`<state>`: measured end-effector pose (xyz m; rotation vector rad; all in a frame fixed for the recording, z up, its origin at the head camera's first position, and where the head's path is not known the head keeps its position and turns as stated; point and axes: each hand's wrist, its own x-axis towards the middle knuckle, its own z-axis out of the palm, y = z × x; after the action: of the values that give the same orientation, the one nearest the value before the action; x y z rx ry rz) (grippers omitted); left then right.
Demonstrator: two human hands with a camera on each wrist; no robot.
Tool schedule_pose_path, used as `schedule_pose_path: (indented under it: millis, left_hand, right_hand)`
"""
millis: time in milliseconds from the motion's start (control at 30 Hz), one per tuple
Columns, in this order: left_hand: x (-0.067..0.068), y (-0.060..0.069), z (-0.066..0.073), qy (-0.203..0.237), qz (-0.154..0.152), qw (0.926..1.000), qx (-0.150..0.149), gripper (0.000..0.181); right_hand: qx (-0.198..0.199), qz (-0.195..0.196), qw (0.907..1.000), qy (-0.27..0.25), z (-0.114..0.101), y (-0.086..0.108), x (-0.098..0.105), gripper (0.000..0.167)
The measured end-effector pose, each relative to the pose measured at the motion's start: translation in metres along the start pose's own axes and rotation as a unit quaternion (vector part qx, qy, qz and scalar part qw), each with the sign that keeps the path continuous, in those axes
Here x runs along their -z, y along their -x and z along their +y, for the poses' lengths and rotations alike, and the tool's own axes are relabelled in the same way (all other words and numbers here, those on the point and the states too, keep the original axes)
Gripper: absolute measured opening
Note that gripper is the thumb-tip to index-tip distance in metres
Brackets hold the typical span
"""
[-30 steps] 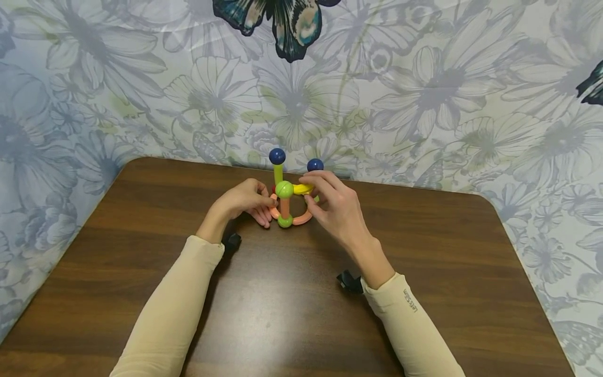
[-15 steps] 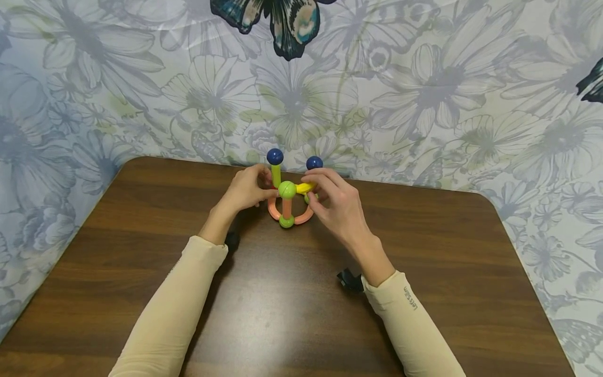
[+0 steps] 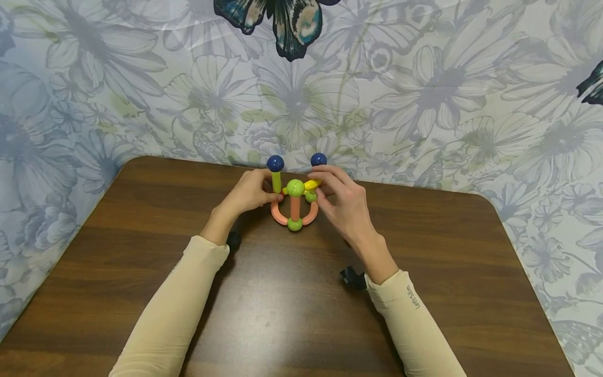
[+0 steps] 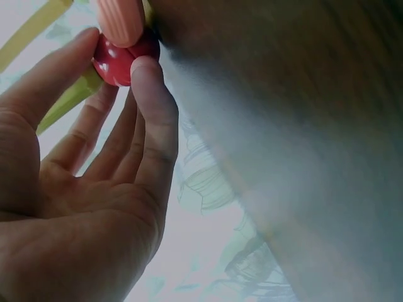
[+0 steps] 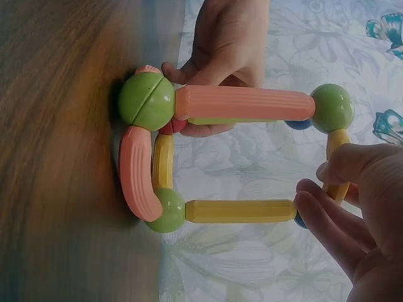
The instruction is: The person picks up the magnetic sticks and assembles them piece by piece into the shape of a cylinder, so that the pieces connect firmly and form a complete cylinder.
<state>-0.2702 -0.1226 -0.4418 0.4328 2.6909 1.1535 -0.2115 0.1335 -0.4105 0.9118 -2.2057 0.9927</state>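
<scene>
A toy frame of balls and rods stands near the table's back edge. Its upright salmon rod [image 3: 295, 208] joins an upper green ball [image 3: 295, 188] to a lower green ball [image 3: 294, 224]. The left hand [image 3: 246, 195] pinches the red ball [image 4: 116, 64] at the frame's left, beside the yellow-green rod [image 3: 276, 182] topped by a blue ball [image 3: 275, 163]. With thumb and fingers, the right hand [image 3: 346, 204] pinches the short yellow rod [image 5: 337, 139] by the upper green ball. Another blue ball [image 3: 318, 159] shows above the right fingers. Curved salmon pieces [image 5: 138, 171] form the base.
The brown wooden table [image 3: 282, 314] ends against a wall covering [image 3: 438, 94] with flowers and butterflies. A black wrist device [image 3: 353, 278] sits under the right wrist and another [image 3: 233, 240] by the left wrist.
From the frame's front left, the left hand has moved up and back to the red ball. The frame has shifted and turned slightly rightward, and the right hand has moved slightly right with it.
</scene>
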Motion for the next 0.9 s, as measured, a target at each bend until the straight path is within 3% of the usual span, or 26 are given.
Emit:
schedule_pose_path:
  millis: [400, 900]
  left_hand:
    - [0.0000, 0.0006, 0.0018, -0.006, -0.015, 0.9999, 0.001, 0.032]
    - [-0.0011, -0.0008, -0.0007, 0.000, -0.027, 0.9996, 0.011, 0.039]
  right_hand:
    - [0.002, -0.016, 0.9984, -0.055, 0.0033, 0.0002, 0.0019, 0.026]
    - [0.016, -0.024, 0.9989, -0.037, 0.0053, -0.0001, 0.0059, 0.036]
